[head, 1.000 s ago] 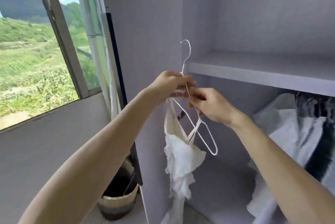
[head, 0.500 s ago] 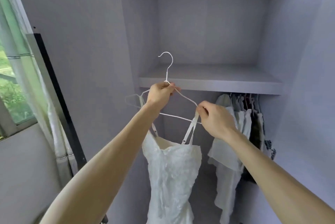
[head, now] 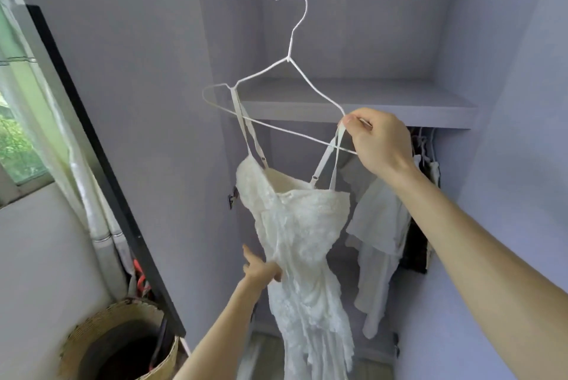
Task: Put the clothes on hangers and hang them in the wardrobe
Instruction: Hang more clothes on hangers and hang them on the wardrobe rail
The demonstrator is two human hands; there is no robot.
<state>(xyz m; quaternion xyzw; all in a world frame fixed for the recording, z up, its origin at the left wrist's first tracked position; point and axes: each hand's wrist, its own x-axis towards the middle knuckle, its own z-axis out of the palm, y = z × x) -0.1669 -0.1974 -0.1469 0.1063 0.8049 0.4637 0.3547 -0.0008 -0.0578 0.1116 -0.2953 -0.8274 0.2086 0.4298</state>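
Right hand (head: 381, 143) pinches the right end of the white wire hanger (head: 288, 57) together with one strap of the white lace dress (head: 295, 226).
Left hand (head: 261, 269) touches the dress's left edge; the lace hides its fingers, so its closure cannot be told. The dress hangs before the open wardrobe, the hanger's hook above the shelf (head: 368, 99) edge. Below the shelf, hung clothes (head: 378, 219) crowd the right, with room at left.

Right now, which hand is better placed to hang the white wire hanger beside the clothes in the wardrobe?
The right hand. It pinches one end of the white wire hanger, close to the white clothes hanging under the lilac shelf. The left hand is low, at the white lace dress.
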